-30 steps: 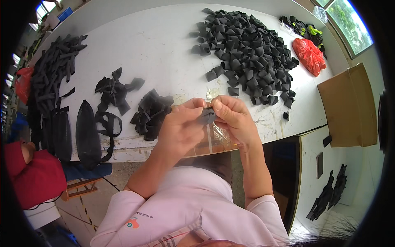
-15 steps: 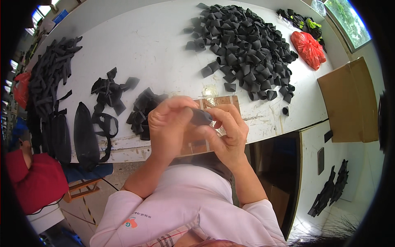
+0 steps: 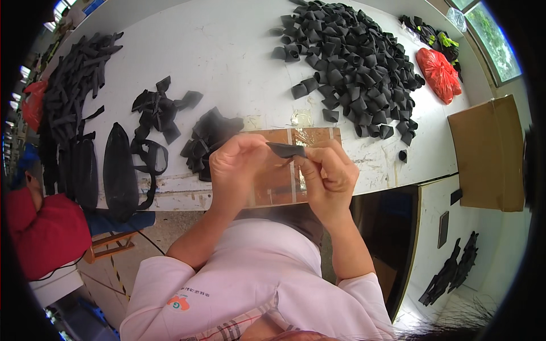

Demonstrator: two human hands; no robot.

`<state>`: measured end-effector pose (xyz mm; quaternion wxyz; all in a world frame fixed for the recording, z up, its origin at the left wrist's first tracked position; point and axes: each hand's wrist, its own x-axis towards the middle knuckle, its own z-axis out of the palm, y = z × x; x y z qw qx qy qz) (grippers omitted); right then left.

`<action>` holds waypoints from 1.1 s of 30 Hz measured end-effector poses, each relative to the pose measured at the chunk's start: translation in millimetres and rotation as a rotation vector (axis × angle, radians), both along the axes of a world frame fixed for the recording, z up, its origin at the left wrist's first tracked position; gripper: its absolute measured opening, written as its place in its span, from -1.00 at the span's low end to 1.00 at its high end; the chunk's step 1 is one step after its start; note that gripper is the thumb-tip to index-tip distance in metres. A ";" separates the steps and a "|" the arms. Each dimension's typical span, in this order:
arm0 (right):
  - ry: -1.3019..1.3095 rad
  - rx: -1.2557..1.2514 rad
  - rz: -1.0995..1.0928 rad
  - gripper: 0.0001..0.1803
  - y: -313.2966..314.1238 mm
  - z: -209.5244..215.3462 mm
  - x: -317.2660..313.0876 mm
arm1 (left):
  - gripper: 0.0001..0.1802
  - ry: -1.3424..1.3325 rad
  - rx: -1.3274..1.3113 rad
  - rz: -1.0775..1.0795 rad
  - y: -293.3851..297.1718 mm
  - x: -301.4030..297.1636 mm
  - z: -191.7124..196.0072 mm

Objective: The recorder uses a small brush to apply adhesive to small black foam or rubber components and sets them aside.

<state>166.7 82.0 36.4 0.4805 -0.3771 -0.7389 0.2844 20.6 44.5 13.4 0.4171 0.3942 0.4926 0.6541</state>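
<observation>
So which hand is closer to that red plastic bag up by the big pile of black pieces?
The right hand. The red plastic bag lies up and to its right, past the pile of black pieces. The left hand is farther off, on the other side of the small black piece both hands hold.

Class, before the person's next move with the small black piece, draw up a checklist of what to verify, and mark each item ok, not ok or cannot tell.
1. Black piece pinched between both hands: ok.
2. Left hand and right hand both in view: ok.
3. Piece held over the taped brown board at the table edge: ok.
4. Large pile of black pieces lies beyond the right hand: ok.
5. Smaller black heap apart from the left hand: ok.
6. Piece folded correctly: cannot tell.
</observation>
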 end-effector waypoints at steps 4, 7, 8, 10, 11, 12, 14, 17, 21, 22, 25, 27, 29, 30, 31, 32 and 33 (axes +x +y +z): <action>0.765 -0.508 -0.083 -0.80 34.7 28.3 24.6 | -0.88 0.394 -0.156 0.201 -27.2 -27.3 -49.4; 0.378 -0.562 -0.273 -0.76 12.3 -5.4 17.6 | -0.81 0.770 -0.237 0.245 -49.1 -40.4 -78.2; 0.352 -0.586 -0.196 -0.75 -6.0 -17.8 14.1 | -0.70 0.860 -0.219 0.228 -51.8 -39.4 -82.6; 0.250 -0.664 -0.028 -0.75 -30.0 -41.2 4.8 | -0.68 0.961 -0.200 0.249 -50.7 -36.9 -94.8; 0.170 -0.716 0.058 -0.75 -36.2 -48.1 1.2 | -0.67 1.055 -0.169 0.264 -48.2 -34.9 -98.0; 0.170 -0.719 0.058 -0.75 -41.2 -53.8 -3.8 | -0.68 1.095 -0.215 0.262 -45.4 -31.7 -95.7; 0.140 -0.784 0.032 -0.75 -49.3 -62.0 -13.2 | -0.73 1.129 -0.246 0.272 -39.0 -32.9 -106.9; 0.016 -0.719 0.152 -0.77 -51.8 -71.4 -21.1 | -0.87 1.153 -0.310 0.257 -34.0 -36.5 -114.7; -0.149 -0.695 0.023 -0.66 -41.6 -70.1 -30.0 | -0.89 1.021 -0.146 0.070 -34.3 -54.2 -98.8; -0.141 -0.757 0.048 -0.60 -37.2 -75.5 -31.3 | -0.89 1.049 -0.101 0.013 -34.2 -58.9 -93.6; 0.055 -0.897 0.088 -0.59 -36.7 -77.5 -35.0 | -0.90 1.048 -0.211 0.037 -37.3 -56.3 -89.0; 0.070 -0.932 0.126 -0.58 -37.8 -83.0 -35.3 | -0.91 1.100 -0.145 0.131 -35.5 -51.2 -104.5; 0.048 -0.905 0.182 -0.59 -40.1 -84.4 -35.4 | -0.89 1.137 -0.178 0.124 -34.6 -52.3 -116.8; 0.016 -0.916 0.228 -0.62 -40.2 -84.5 -34.0 | -0.91 1.156 -0.179 0.125 -34.6 -52.3 -120.2; 0.017 -0.912 0.238 -0.62 -40.1 -84.5 -33.6 | -0.91 1.160 -0.180 0.135 -33.8 -52.8 -120.6; 0.015 -0.923 0.237 -0.62 -40.4 -84.3 -33.4 | -0.92 1.176 -0.169 0.104 -33.5 -53.7 -120.8; 0.012 -0.934 0.236 -0.62 -40.3 -84.4 -33.2 | -0.92 1.192 -0.160 0.074 -33.8 -55.3 -120.5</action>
